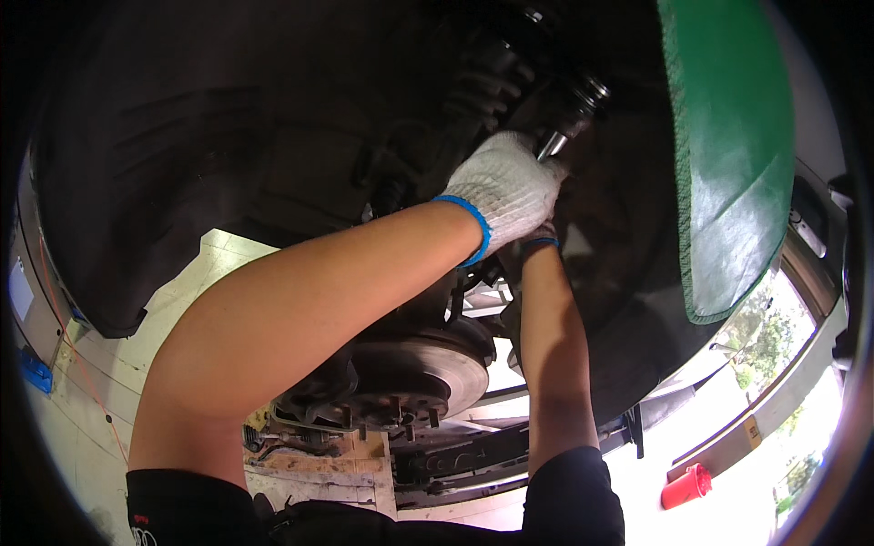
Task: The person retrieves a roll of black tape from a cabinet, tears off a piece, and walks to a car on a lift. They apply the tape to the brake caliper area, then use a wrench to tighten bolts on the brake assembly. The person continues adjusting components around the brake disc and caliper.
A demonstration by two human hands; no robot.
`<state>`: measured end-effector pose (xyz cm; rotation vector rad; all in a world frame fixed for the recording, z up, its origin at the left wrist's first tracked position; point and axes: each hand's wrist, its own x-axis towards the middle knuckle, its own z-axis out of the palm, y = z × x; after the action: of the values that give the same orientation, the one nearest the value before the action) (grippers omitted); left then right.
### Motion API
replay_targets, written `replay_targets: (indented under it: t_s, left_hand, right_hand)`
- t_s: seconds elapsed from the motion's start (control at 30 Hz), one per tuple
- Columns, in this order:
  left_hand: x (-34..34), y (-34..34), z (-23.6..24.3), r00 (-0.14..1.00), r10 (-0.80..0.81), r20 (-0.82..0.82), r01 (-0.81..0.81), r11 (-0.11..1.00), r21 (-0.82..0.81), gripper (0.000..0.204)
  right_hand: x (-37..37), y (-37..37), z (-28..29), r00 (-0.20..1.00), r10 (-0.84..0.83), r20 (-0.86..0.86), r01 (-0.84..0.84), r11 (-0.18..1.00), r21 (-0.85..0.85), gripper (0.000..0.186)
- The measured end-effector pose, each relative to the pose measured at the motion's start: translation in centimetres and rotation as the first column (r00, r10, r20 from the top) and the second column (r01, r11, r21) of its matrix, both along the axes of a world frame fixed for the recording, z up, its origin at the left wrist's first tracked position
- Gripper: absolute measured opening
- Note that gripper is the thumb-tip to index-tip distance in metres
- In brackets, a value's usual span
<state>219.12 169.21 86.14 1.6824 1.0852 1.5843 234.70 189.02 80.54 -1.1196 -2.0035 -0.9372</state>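
My left hand (506, 185), in a white knit glove with a blue cuff, is raised inside a dark wheel well and closed around a shiny metal rod (552, 146). The rod leads up to a dark ribbed cylindrical part (587, 96). My right hand (543, 229), gloved with a blue cuff too, reaches up just below and behind the left one; its fingers are hidden. Left of the rod hangs a dark coil spring (490, 91). Beneath my arms sits a brake disc (446, 364) with a hub and several wheel studs (397, 415).
A green fender cover (733, 164) hangs at the right, along the dark wheel arch liner (200, 164). Below the disc are a wooden board (319, 473) and a black lift arm (464, 460). On the bright floor at lower right stands a red bucket (686, 487). An orange cord (82, 378) runs down the left side.
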Motion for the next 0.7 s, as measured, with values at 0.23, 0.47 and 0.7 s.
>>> replay_targets:
  t_s: [0.23,0.47,0.7]
  left_hand:
    - [0.2,-0.7,0.2,0.999,0.047,0.002,-0.047,0.997,-0.053,0.036]
    - [1.0,-1.0,0.1,0.991,0.132,0.028,-0.133,0.991,0.021,0.03]
    - [0.2,-0.1,0.3,0.994,-0.014,0.105,0.032,0.984,-0.177,0.028]
  right_hand:
    - [4.9,-17.4,-5.6,0.922,0.325,-0.212,-0.103,0.731,0.674,0.027]
    - [0.7,-20.4,-6.9,0.36,0.577,-0.733,-0.468,0.792,0.393,0.045]
    - [-1.7,-14.4,-1.6,0.074,0.68,-0.729,-0.468,0.669,0.577,0.031]
